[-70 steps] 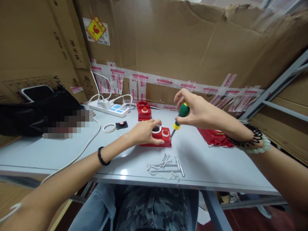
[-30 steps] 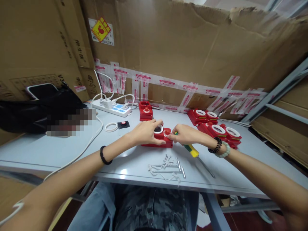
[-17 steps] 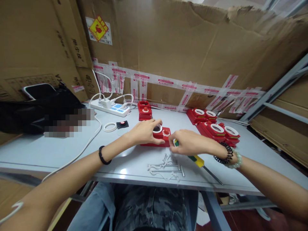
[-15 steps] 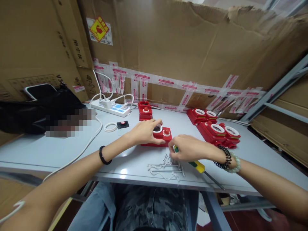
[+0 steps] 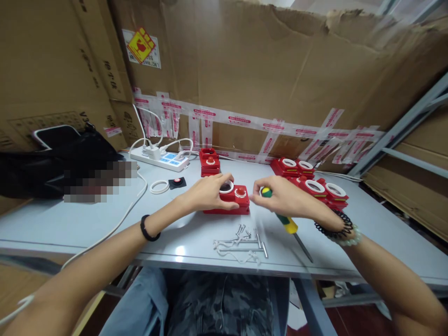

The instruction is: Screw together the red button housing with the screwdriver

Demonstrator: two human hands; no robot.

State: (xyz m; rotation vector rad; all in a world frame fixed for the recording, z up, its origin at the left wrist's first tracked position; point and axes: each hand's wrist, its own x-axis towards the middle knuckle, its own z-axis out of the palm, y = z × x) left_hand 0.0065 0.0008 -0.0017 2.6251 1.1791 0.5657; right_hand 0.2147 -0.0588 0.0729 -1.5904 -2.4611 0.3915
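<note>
Steadying the red switch box [image 5: 227,201] on the table [image 5: 87,224], the left hand [image 5: 206,193] lies over its white ring, fingers closed on the housing. The right hand [image 5: 283,199] has come back up from the loose screws [image 5: 241,240] lying nearer the person than the box, its grip now closed around the green-and-yellow screwdriver [image 5: 285,221], blade trailing backward. Whether it carries a screw is unclear. One more box [image 5: 209,162] sits behind; about four lie right [image 5: 315,186].

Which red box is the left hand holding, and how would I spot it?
Look at the grey table, near its middle in front of the cardboard wall. The left hand rests on a flat red box, just beyond the loose screws. Unlike the red boxes stacked at right, it lies alone, with a dark open hole beside a red button.
</note>
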